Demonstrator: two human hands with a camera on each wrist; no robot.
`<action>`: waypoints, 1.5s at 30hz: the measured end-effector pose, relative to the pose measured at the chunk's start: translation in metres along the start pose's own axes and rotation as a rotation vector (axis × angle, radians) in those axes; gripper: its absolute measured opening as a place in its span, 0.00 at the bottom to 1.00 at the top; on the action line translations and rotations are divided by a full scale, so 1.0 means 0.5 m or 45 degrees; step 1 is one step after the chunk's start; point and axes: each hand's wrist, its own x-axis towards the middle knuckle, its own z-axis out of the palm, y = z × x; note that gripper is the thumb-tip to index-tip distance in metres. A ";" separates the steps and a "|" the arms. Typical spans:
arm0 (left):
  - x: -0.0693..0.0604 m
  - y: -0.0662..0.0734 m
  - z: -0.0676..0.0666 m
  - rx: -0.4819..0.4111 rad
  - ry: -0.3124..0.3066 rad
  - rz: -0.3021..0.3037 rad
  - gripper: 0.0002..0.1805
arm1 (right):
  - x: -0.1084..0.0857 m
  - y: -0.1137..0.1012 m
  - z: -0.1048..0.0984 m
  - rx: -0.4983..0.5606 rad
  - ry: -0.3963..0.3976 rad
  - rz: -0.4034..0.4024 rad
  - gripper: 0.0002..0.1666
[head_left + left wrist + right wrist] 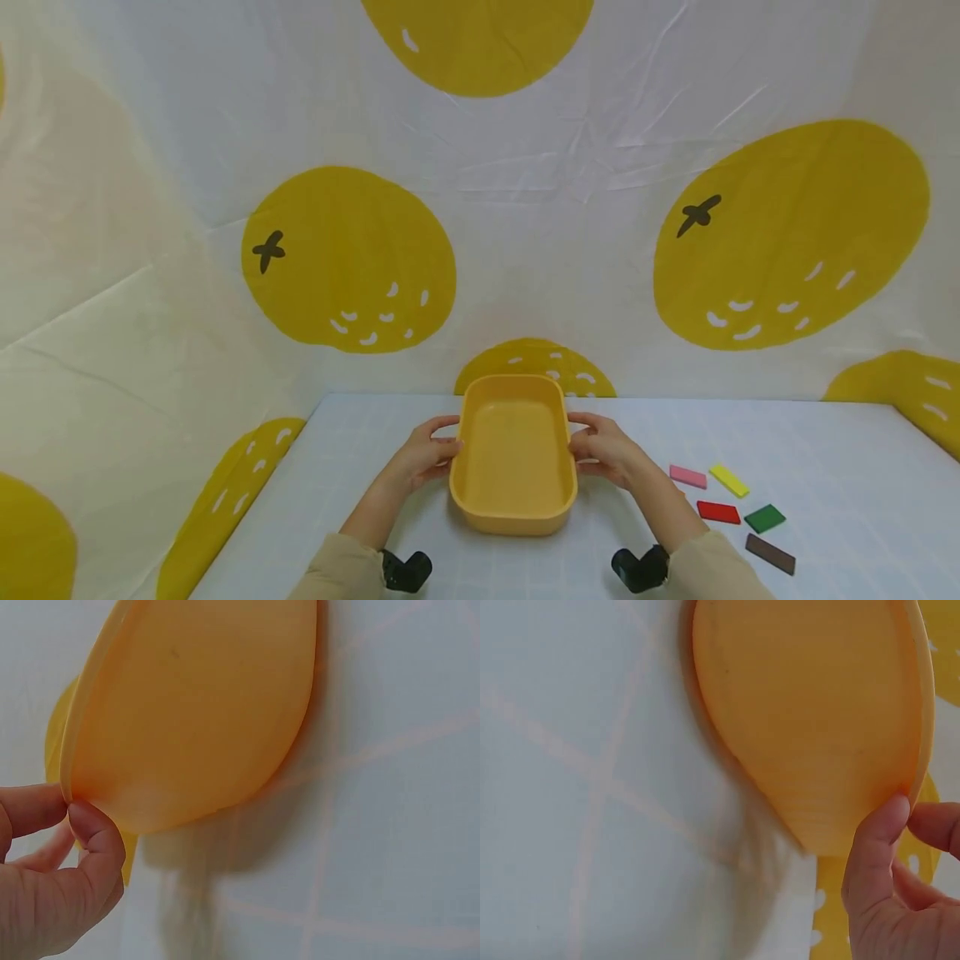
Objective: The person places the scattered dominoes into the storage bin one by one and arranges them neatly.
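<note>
A yellow-orange rectangular tray (513, 458) with rounded corners is held between both hands, its inside facing the head camera and nothing in it. The left hand (423, 457) pinches its left side; in the left wrist view thumb and fingers of that hand (64, 877) meet at the rim of the tray (195, 712). On the opposite side the right hand (609, 452) grips the rim. The right wrist view shows this hand (900, 892) with thumb and finger closed on the edge of the tray (817, 712).
Right of the right forearm, several flat pieces lie on the white table (847, 500): pink (687, 477), yellow (729, 481), red (718, 512), green (765, 518) and brown (770, 554). A white cloth with yellow fruit prints (555, 250) hangs behind and at the left.
</note>
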 end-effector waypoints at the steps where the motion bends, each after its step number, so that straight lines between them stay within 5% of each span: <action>1: -0.002 -0.002 0.000 0.005 -0.007 -0.006 0.27 | -0.003 0.004 -0.002 0.012 -0.011 -0.001 0.37; 16: -0.044 -0.016 0.007 -0.035 -0.143 -0.002 0.30 | -0.055 0.021 -0.016 0.010 -0.026 0.033 0.39; 31: -0.077 -0.032 0.021 -0.036 -0.150 -0.024 0.31 | -0.086 0.033 -0.028 0.016 -0.062 0.067 0.40; 45: -0.100 -0.045 0.031 -0.144 -0.242 -0.002 0.32 | -0.122 0.042 -0.032 0.085 -0.073 0.119 0.42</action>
